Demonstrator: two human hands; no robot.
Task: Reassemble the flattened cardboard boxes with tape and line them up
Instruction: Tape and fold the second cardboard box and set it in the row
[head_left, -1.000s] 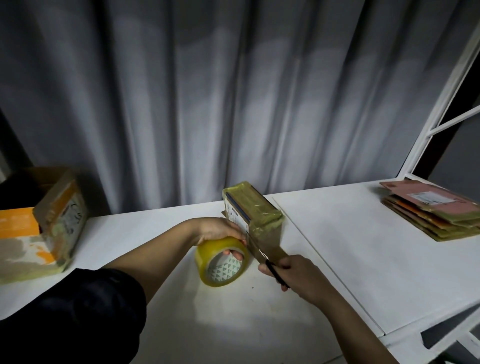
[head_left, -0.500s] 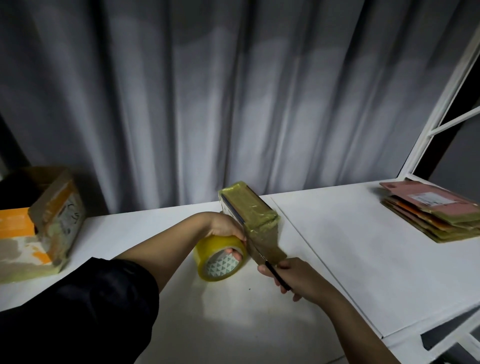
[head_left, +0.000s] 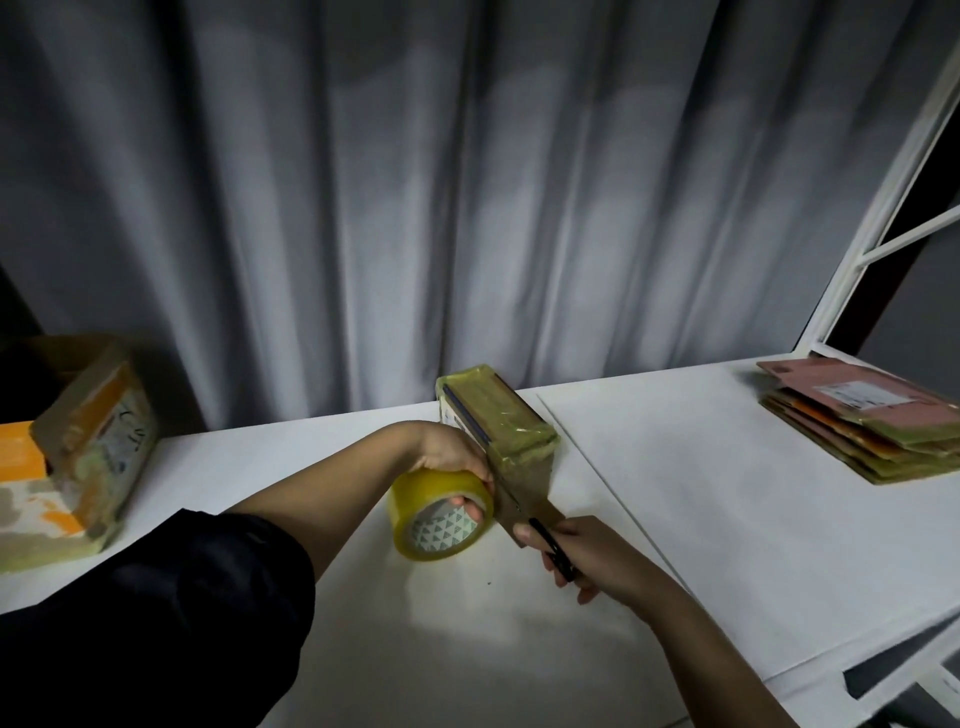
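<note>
Cardboard box (head_left: 511, 447), small and wrapped in yellowish tape, stood on the white bench (head_left: 675, 519) near its middle, just ahead of both hands. Nearest the camera, the right hand (head_left: 576, 558) had its grip closed round a dark-handled cutting tool (head_left: 550, 551), whose thin blade ran up along the box's near left edge; whether it was scissors or a knife could not be told. Just to the left, the left hand (head_left: 457, 462) held the roll of yellow tape (head_left: 441, 514), fingers curled through its core and the roll tilted on edge, touching or almost touching the box's side. A dark sleeve (head_left: 156, 613) covered the left upper arm. Farther off at the left edge of the bench sat a larger taped box with orange panels (head_left: 72, 457), well apart from the small one. At the far right lay a stack of flattened cardboard boxes (head_left: 862, 421), the top one pinkish with a white label. Grey curtains (head_left: 467, 208) hung behind the bench
</note>
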